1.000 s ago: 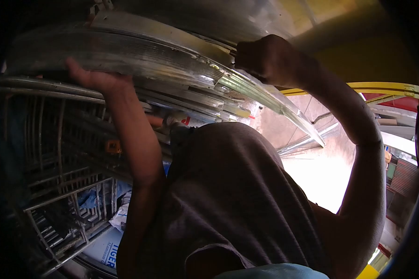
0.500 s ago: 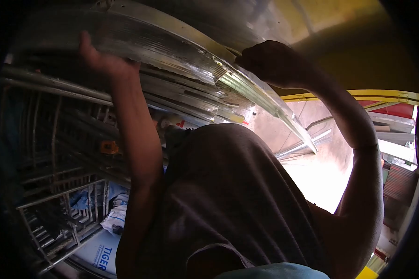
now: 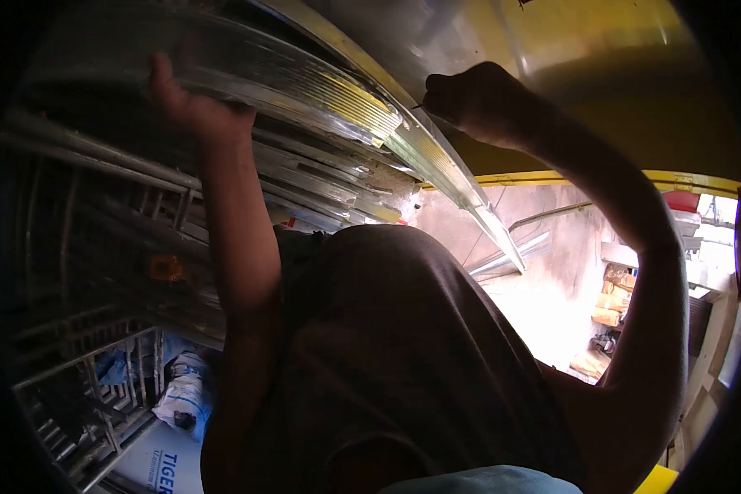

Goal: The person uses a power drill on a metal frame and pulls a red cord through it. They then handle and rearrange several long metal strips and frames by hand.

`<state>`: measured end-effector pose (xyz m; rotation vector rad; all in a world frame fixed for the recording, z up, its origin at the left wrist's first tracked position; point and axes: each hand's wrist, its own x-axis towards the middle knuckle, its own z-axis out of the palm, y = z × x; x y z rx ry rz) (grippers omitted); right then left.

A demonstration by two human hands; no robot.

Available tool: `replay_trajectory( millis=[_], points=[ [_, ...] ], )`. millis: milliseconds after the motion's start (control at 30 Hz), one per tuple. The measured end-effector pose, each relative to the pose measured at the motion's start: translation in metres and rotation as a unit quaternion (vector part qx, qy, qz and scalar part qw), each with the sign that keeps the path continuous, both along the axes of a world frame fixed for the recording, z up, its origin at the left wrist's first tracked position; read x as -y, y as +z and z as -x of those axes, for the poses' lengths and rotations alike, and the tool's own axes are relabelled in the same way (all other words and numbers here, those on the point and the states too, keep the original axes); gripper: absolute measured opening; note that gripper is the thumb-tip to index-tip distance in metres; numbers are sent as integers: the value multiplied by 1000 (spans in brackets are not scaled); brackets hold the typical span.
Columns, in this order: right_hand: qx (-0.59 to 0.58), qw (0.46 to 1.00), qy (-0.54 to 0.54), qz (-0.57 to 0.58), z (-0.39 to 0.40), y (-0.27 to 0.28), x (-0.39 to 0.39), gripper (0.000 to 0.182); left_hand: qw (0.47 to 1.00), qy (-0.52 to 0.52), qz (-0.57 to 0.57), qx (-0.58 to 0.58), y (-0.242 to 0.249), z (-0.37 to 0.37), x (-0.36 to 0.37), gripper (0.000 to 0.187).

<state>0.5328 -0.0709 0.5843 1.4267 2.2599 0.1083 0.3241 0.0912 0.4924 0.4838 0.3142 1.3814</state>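
My left hand (image 3: 202, 111) is raised at the upper left, its thumb stretched up and apart, against the lower side of long shiny ribbed profiles (image 3: 337, 90). Its other fingers are mostly hidden in shadow. My right hand (image 3: 477, 99) is closed in a fist just right of a long pale metal strip (image 3: 445, 152). A thin dark tip sticks out of this fist toward the strip; the rest of that item is hidden. The strip slants down to the right and narrows to an end over the bright floor.
Metal racks (image 3: 128, 362) stand at the left, with an orange object (image 3: 166, 267) above them. Below lie a white and blue bag (image 3: 185, 395) and a panel marked TIGER (image 3: 160, 465). A yellow metal surface (image 3: 617, 99) spans the upper right. Stacked goods (image 3: 613, 300) stand at the right.
The view has shifted slightly. My right fist is a little higher, and its thin tip now shows beside the strip. The strip's lower end appears further left. My left hand keeps nearly the same pose.
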Motion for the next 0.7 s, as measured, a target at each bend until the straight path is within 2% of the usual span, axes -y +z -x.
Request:
replay_trajectory(
  millis=[33,100,133,167,233,267,300,367,400,467,500,567,633,700],
  points=[
    [3,1000,5,3,2,-1,-1,16,1000,5,3,3,3,-1,3,66],
    [-95,992,-84,-9,4,-3,-3,17,997,21,70,7,9,-4,8,63],
    [-90,984,-150,33,9,0,-7,22,999,12,36,22,-2,-5,-1,60],
    [-86,984,-151,29,9,-3,-12,22,999,10,33,27,-3,-3,0,60],
    [14,978,-101,185,-3,-11,-21,22,998,37,36,-24,7,-5,7,59],
    [2,988,-15,156,-9,-11,-21,18,998,-18,32,44,-18,-1,-9,57],
    [-62,988,-35,137,-13,-15,-22,18,998,-19,40,36,-12,-1,-4,61],
    [48,977,-134,161,3,-10,-35,15,999,10,44,11,-7,-4,5,64],
    [54,977,-137,155,6,-10,-35,15,999,8,39,19,-5,-4,9,64],
    [61,995,-56,60,14,-20,-30,11,993,14,112,15,-8,-2,16,66],
    [65,995,-56,60,20,-20,-26,11,993,14,112,18,-14,0,16,66],
    [126,992,26,9,21,-20,-23,8,988,-47,126,71,-30,-4,9,65],
    [106,993,53,-30,7,-26,-20,9,990,-51,117,53,-33,-6,8,65],
    [-20,991,-134,-11,-12,-34,-22,10,993,-49,103,30,-31,-13,10,64]
  ],
)
